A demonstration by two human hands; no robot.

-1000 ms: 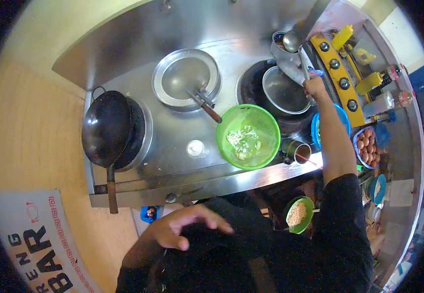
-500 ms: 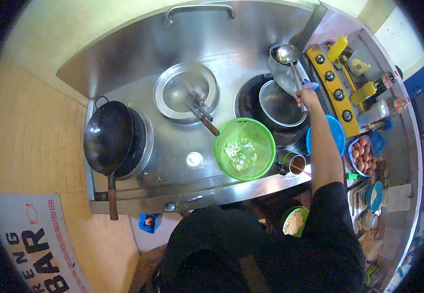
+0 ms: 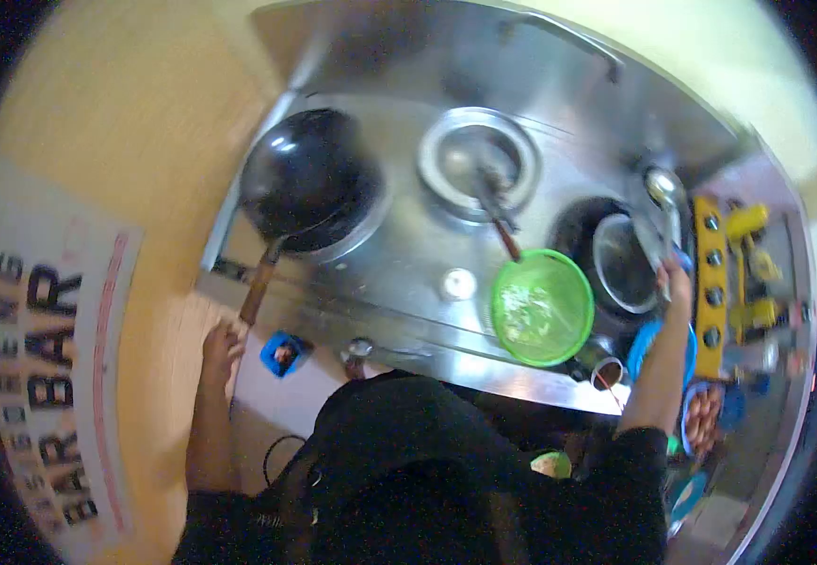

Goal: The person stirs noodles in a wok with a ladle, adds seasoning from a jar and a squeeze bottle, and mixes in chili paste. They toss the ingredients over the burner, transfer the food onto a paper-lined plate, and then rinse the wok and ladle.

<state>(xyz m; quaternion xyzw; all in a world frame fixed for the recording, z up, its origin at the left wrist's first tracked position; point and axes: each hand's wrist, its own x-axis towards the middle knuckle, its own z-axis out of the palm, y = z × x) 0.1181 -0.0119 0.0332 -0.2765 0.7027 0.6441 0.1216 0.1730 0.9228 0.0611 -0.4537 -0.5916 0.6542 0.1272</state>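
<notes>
My left hand [image 3: 224, 345] is at the end of the wooden handle [image 3: 258, 290] of a black wok [image 3: 309, 179] at the left of the stove; blur hides whether its fingers close on it. At the right, my right hand [image 3: 675, 280] is closed round the handle of a metal ladle [image 3: 663, 188]. The ladle's bowl points away from me, beside a dark pan [image 3: 623, 262]. Between them, a green strainer basket [image 3: 573, 311] with white bits inside stands near the stove's front edge.
A metal basin [image 3: 435, 169] with a wooden-handled tool lies at the back middle. A small white bowl [image 3: 457, 283], a metal mug [image 3: 599, 365], a blue bowl [image 3: 648, 350], eggs [image 3: 703, 416], yellow bottles [image 3: 745, 222] and a blue container [image 3: 273, 356] are around.
The view has swung left, shifting the stove rightward in the frame. My left hand has come into view at the wok's handle. My right hand still holds the ladle.
</notes>
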